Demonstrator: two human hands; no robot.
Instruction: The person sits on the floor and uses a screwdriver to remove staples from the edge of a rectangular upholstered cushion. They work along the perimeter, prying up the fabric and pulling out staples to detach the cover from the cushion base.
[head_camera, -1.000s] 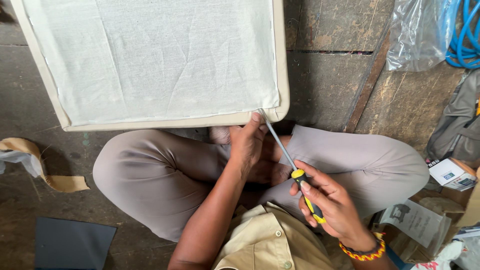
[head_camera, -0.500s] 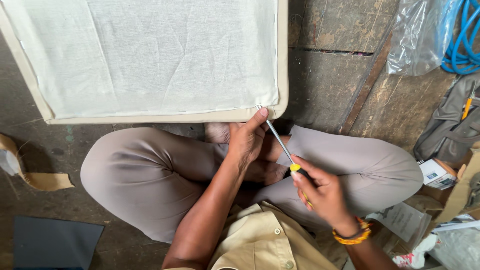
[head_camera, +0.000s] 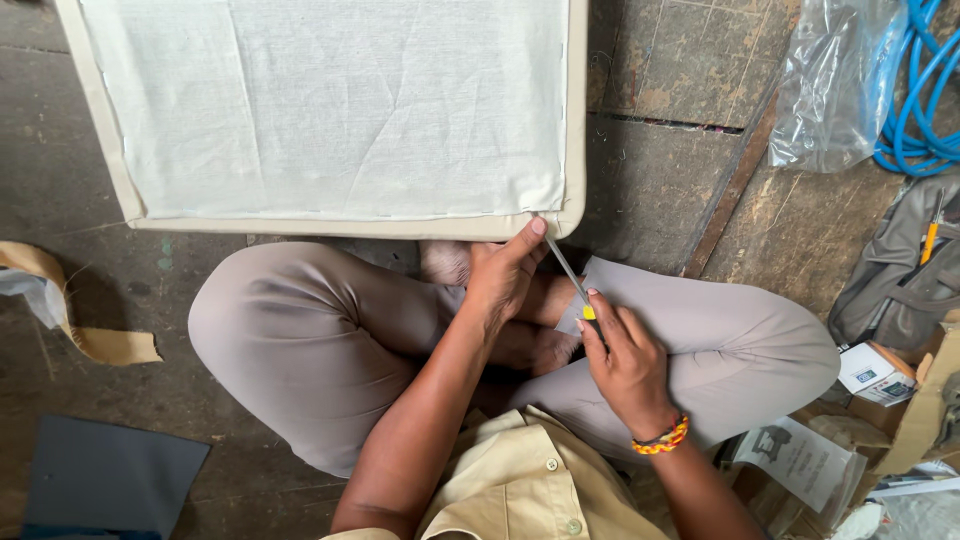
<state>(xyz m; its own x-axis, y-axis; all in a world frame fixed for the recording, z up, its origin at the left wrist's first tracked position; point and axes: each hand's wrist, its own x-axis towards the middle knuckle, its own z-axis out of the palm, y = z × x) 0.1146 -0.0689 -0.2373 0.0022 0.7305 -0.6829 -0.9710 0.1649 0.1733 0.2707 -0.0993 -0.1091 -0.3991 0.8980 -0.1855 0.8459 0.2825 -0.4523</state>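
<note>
Right hand now lower, fingers around yellow-handled screwdriver, tip perhaps under cream frame.

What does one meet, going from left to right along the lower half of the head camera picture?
Strip of brown tape → dark sheet → left hand → screwdriver → right hand → printed paper → small white box.
</note>
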